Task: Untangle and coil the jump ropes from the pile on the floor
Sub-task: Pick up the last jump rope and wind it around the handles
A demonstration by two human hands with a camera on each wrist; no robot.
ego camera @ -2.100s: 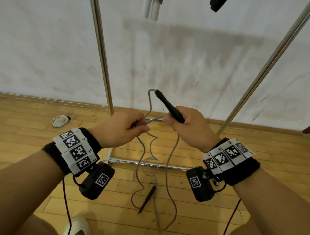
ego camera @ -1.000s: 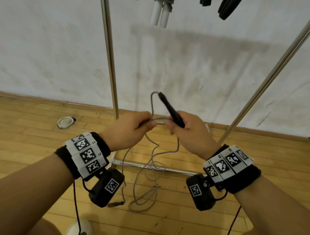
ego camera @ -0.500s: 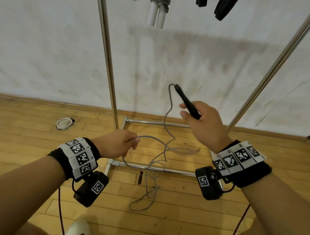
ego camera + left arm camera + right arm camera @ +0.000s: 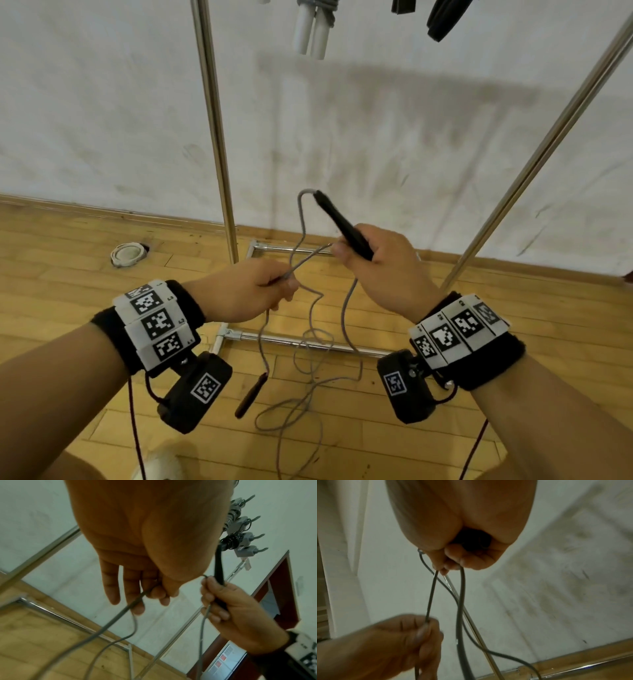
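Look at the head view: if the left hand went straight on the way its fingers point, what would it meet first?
Probably the right hand. The left hand, pinching the grey cord, points up the taut strand toward it. Depth is unclear, so it might pass beside it.

Grey rope (image 4: pixel 301 219) with black handle (image 4: pixel 342 226) above the honey-yellow wooden floor (image 4: pixel 68 260), second dark handle (image 4: pixel 251 394) on that floor, silver rack poles (image 4: pixel 214 120), black-and-white checkered wrist tags (image 4: pixel 156 322), white wall (image 4: pixel 102 102).

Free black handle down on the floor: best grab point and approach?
Judging by its pose, take the free handle mid-shaft from above, fingers across its width. It lies slanted on the floor, cord leaving its upper end; the lower end and both long sides look unobstructed.
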